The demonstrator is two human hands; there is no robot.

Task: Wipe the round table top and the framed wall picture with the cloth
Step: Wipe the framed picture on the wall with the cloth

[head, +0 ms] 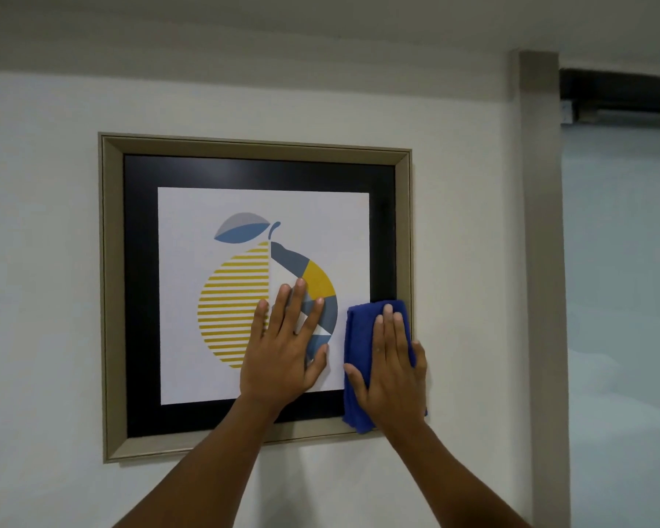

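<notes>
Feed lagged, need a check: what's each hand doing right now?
Left hand: open, flat on the picture, holding nothing.
Right hand: open, pressing the cloth on the picture.

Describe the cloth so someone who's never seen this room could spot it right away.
Find the framed picture of a striped yellow fruit on the pale wall. At its lower right corner, the right hand presses flat on a folded cloth that covers part of the frame. It is the only deep blue fabric there; the left hand beside it lies bare on the glass.
</notes>
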